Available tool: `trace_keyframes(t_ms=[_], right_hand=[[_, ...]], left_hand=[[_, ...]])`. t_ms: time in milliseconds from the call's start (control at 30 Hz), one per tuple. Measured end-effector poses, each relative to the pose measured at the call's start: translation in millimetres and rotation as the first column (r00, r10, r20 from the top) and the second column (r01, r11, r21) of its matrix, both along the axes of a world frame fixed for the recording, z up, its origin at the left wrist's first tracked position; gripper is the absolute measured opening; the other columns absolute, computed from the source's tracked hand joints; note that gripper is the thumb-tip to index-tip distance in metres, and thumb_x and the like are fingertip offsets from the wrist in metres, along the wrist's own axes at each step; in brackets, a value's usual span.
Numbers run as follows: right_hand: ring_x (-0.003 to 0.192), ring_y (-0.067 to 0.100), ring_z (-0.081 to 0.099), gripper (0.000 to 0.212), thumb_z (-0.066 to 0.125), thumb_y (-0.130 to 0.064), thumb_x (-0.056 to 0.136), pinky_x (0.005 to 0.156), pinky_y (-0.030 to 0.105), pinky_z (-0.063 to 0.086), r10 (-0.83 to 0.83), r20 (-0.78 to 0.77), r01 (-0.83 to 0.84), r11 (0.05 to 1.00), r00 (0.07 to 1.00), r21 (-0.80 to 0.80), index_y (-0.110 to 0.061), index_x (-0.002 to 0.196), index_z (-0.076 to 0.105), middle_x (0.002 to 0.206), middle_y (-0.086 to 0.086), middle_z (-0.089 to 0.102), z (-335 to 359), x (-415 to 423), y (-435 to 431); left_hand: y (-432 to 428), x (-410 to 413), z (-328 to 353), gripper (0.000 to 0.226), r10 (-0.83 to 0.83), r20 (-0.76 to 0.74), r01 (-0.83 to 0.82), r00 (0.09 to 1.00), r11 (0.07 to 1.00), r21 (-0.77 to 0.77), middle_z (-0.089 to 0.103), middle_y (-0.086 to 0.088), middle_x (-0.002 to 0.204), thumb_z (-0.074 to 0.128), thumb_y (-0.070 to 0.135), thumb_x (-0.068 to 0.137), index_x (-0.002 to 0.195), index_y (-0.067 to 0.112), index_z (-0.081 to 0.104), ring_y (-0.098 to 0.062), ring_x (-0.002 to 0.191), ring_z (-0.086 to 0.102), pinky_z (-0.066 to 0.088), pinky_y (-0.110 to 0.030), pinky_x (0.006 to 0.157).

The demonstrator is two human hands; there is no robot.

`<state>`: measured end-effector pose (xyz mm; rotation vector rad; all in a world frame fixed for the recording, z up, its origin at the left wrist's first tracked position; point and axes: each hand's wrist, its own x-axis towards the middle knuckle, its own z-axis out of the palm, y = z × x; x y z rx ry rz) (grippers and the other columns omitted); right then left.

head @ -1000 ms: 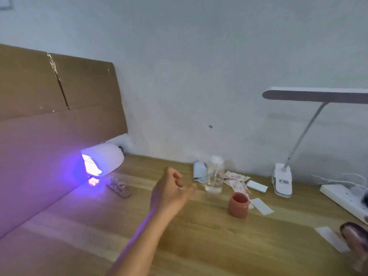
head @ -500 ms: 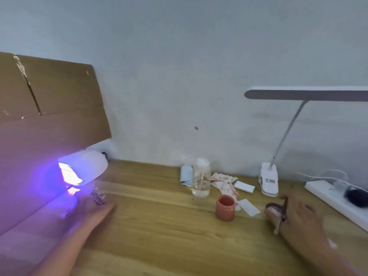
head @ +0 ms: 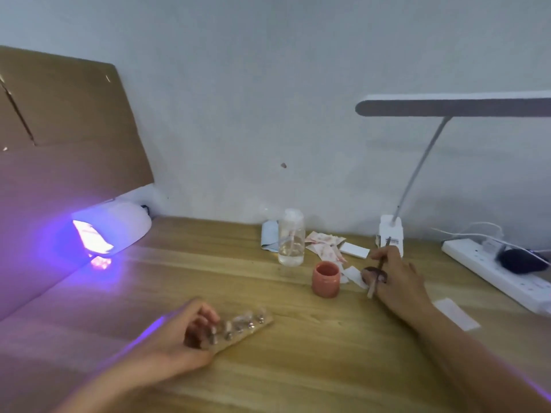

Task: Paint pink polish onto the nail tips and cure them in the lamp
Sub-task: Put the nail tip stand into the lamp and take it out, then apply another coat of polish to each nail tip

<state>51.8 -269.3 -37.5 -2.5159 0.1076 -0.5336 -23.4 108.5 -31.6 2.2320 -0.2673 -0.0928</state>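
My left hand [head: 185, 338] grips the near end of a clear holder strip [head: 241, 326] that carries several nail tips and lies on the wooden table. The white curing lamp [head: 114, 228] glows purple at the back left, against the cardboard. A pink polish jar [head: 326, 279] stands uncapped in the middle. Just right of the jar, my right hand [head: 396, 281] holds a thin brush [head: 379, 268] together with a dark round lid [head: 373, 275]. The brush tip is too blurred to make out.
A clear bottle [head: 291, 241], torn pink-and-white wrappers [head: 325, 245] and a small white box [head: 354, 250] sit behind the jar. A white desk lamp [head: 392, 236] stands at the right, with a power strip [head: 501, 272] beyond it. Cardboard [head: 59, 138] walls the left side.
My left hand went to the lamp, took the strip of nail tips and pulled it to the near middle of the table. My right hand came in and moved up beside the pink jar.
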Motion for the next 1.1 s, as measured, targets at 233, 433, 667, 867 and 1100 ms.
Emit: trace_keyframes(t_ms=[233,433,667,867,1100], right_hand=[[0.094,0.008,0.060,0.007,0.058,-0.037,0.093,0.074,0.023,0.040,-0.086,0.193,-0.003,0.908,0.977,0.419,-0.034,0.094,0.052,0.093,-0.014,0.065,2,-59,-35],[0.082,0.002,0.064,0.029,0.071,-0.011,0.084,0.078,0.032,0.051,-0.019,0.170,-0.044,0.932,0.985,0.359,-0.031,0.094,0.052,0.089,-0.014,0.067,-13,-91,-26],[0.077,0.006,0.060,0.045,0.075,-0.030,0.078,0.069,0.030,0.054,0.168,-0.005,-0.168,0.985,0.986,0.028,-0.033,0.104,0.037,0.080,-0.003,0.058,-10,-94,-18],[0.080,0.005,0.061,0.042,0.077,-0.016,0.078,0.076,0.031,0.055,0.207,0.035,-0.208,0.976,0.978,0.058,-0.019,0.104,0.043,0.088,-0.007,0.058,-12,-86,-24],[0.076,0.008,0.058,0.039,0.075,-0.013,0.078,0.069,0.025,0.051,0.240,0.106,-0.243,0.970,0.965,0.019,-0.022,0.099,0.043,0.083,-0.013,0.056,-17,-83,-23]], left_hand=[[-148,54,-1,0.035,-0.324,-0.031,0.324,0.945,0.946,-0.026,0.067,0.010,0.105,0.070,0.007,0.074,0.097,0.031,0.059,-0.007,0.098,0.063,0.052,-0.025,0.085],[-183,58,-29,0.036,-0.225,0.098,0.236,0.969,0.965,-0.115,0.064,0.019,0.103,0.071,0.015,0.070,0.091,0.040,0.054,0.005,0.098,0.059,0.048,-0.017,0.086],[-182,58,-34,0.022,-0.240,0.242,0.254,0.940,0.967,-0.030,0.061,0.019,0.097,0.078,0.034,0.078,0.092,0.039,0.061,0.005,0.090,0.056,0.043,-0.011,0.076],[-181,57,-33,0.029,-0.286,0.320,0.283,0.903,0.957,0.059,0.058,0.020,0.101,0.074,0.032,0.080,0.104,0.044,0.065,0.004,0.095,0.053,0.044,-0.016,0.080],[-185,56,-25,0.025,-0.289,0.252,0.277,0.924,0.957,0.081,0.057,0.018,0.100,0.073,0.037,0.071,0.094,0.043,0.065,0.002,0.094,0.053,0.047,-0.024,0.082]])
